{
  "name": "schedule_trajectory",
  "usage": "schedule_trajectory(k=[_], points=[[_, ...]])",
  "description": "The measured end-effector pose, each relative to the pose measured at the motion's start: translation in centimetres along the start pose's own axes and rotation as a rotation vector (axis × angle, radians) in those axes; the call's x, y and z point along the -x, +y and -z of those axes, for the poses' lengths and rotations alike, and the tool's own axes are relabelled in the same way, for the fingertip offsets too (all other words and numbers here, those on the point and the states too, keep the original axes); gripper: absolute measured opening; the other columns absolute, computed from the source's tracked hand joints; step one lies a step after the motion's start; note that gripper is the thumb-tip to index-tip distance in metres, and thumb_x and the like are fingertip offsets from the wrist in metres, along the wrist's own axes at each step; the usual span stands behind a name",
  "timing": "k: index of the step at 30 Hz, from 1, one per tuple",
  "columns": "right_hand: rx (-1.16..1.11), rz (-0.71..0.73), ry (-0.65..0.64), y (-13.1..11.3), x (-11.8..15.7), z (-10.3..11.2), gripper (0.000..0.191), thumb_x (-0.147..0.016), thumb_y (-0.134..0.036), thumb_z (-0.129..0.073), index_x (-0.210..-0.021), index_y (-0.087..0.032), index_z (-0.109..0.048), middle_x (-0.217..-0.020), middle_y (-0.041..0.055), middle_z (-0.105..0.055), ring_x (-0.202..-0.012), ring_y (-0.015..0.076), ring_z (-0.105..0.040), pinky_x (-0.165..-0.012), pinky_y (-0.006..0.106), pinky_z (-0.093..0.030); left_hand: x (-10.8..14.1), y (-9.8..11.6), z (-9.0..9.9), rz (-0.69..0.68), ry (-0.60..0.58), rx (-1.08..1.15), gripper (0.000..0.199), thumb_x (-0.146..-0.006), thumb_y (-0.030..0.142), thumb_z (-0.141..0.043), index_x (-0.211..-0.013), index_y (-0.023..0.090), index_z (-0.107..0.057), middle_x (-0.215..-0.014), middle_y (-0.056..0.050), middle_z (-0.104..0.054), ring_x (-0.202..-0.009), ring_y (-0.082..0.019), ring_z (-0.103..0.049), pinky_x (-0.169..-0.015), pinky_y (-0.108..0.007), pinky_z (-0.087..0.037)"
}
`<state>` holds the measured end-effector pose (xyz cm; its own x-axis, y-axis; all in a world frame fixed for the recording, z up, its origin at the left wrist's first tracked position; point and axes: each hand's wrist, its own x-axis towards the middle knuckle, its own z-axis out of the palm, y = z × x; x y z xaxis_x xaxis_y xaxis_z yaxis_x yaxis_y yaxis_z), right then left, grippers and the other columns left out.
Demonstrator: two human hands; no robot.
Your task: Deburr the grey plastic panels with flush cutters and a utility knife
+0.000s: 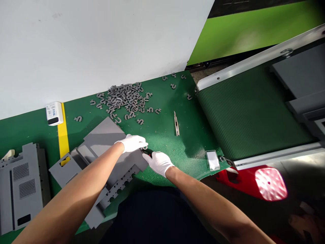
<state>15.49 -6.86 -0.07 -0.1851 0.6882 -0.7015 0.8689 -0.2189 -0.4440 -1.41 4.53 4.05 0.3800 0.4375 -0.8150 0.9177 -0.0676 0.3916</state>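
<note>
1 cam, worn on the head, looking forward and steeply down past the torso (154,217). It's catching the left hand (132,143) and right hand (159,163) close in, near mid-frame. Bench (162,132) is slanting across the middle, white panel (101,44) filling the top, belt (251,115) showing at right.

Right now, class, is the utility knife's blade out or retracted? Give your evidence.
Out: a thin, pointed blade projects from the handle of the utility knife, lying on the green table.
</note>
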Motion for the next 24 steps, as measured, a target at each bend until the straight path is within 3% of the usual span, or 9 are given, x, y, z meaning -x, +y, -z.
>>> schedule_trajectory(k=[6,17,24], points=[[0.013,0.017,0.034,0.1,-0.3,-0.3,0.076,-0.105,-0.072,-0.028,-0.103,-0.014,-0.078,-0.099,0.0182,-0.078,-0.096,0.0335,-0.076,-0.082,0.041,-0.055,0.0,-0.3,-0.1,0.03,0.0,0.05,0.05,-0.093,0.069,-0.044,-0.093,0.031,-0.076,-0.106,-0.007,-0.074,-0.111,-0.036,-0.058,-0.099,-0.052,-0.048],[0.03,0.03,0.015,-0.2,-1.7,-0.9,0.071,-0.106,-0.07,-0.03,-0.104,-0.016,-0.076,-0.095,0.0173,-0.079,-0.093,0.0321,-0.077,-0.082,0.04,-0.057,-0.2,-0.1,-0.2,-0.022,0.004,0.0,0.047,-0.096,0.063,-0.044,-0.09,0.028,-0.074,-0.103,-0.006,-0.077,-0.104,-0.032,-0.062,-0.105,-0.05,-0.046],[-0.009,0.017,0.005,0.5,-2.6,-1.5,0.071,-0.106,-0.07,-0.034,-0.105,-0.013,-0.077,-0.099,0.0204,-0.079,-0.102,0.0328,-0.076,-0.091,0.04,-0.055,-2.4,-1.3,-1.1,-0.105,0.028,-0.023,0.045,-0.096,0.058,-0.043,-0.086,0.025,-0.072,-0.103,-0.007,-0.078,-0.098,-0.03,-0.064,-0.101,-0.047,-0.044]])
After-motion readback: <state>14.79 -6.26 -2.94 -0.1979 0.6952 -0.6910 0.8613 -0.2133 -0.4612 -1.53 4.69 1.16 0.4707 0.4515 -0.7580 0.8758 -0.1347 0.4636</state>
